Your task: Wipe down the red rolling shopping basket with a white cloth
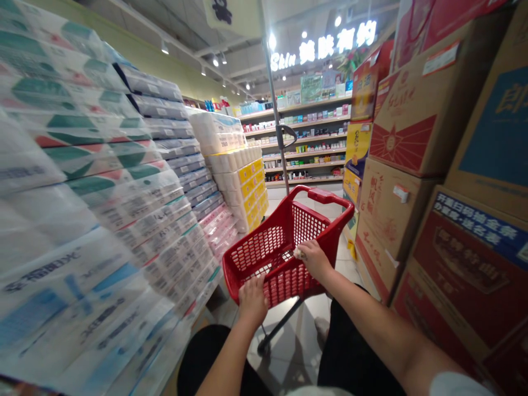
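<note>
A red plastic shopping cart (284,275) stands just in front of me, its handle at the far side and its basket showing no goods. My left hand (253,300) rests on the near rim of the basket, fingers curled over the edge. Farther right along the same side, my right hand (312,258) is closed at the rim, with a small pale crumpled item (300,253) between its fingers. What that item is cannot be made out.
Stacked tissue packs (165,220) line the left side. Cardboard cartons (402,126) rise on the right. A metal pole (277,110) stands behind the cart, with product shelves (309,137) beyond it. Tiled floor (295,324) shows under the cart.
</note>
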Demonstrator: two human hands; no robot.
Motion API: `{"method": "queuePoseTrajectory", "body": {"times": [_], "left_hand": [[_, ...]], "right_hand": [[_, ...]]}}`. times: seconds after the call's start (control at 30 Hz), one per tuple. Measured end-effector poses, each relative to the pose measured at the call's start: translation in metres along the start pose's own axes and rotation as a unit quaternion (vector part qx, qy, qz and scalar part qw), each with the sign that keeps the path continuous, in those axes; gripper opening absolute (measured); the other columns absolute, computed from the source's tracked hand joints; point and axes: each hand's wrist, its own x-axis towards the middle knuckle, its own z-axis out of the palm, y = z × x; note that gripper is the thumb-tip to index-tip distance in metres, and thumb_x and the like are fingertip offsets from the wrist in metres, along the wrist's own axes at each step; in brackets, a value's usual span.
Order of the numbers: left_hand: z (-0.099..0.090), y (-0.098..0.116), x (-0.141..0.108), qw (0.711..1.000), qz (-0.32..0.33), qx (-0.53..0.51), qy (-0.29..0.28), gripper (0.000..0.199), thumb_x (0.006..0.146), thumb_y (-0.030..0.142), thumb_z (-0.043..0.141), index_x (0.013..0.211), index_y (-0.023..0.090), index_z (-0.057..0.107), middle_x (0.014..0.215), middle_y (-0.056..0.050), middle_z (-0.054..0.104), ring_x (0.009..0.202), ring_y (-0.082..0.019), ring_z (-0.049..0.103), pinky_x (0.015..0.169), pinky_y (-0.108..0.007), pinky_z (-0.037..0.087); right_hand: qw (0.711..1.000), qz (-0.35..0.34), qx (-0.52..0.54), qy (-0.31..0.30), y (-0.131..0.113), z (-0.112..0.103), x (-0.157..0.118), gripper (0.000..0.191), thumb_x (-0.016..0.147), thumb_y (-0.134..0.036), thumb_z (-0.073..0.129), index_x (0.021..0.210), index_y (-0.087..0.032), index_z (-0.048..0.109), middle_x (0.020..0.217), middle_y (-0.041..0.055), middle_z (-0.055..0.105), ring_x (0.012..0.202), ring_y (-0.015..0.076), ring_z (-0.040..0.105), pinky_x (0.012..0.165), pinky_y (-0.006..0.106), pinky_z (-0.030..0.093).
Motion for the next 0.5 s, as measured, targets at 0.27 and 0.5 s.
{"method": "queuePoseTrajectory", "body": {"times": [0.27,0.5], "left_hand": [[-0.001,0.0,-0.002,1.0,0.0,-0.022,-0.003,0.067,0.077,0.015,0.046,0.142,0.023,0.032,0.132,-0.009,0.047,0.12,-0.024,0.04,0.104,-0.04,0.024],[-0.002,0.018,0.011,0.996,-0.002,-0.062,0.059,0.059,0.08,0.017,0.046,0.138,0.022,0.04,0.141,-0.008,0.044,0.13,-0.023,0.033,0.108,-0.041,0.022]], "right_hand": [[0.996,-0.04,-0.076,-0.029,-0.003,0.001,-0.011,0.03,0.08,-0.003,0.053,0.101,-0.021,0.065,0.11,0.0066,0.066,0.111,0.0241,0.049,0.1,0.044,0.034],[0.998,-0.047,-0.052,0.009,-0.002,0.01,-0.01,0.025,0.081,-0.005,0.052,0.095,-0.02,0.067,0.1,0.0068,0.066,0.1,0.0229,0.052,0.095,0.04,0.04]]}}
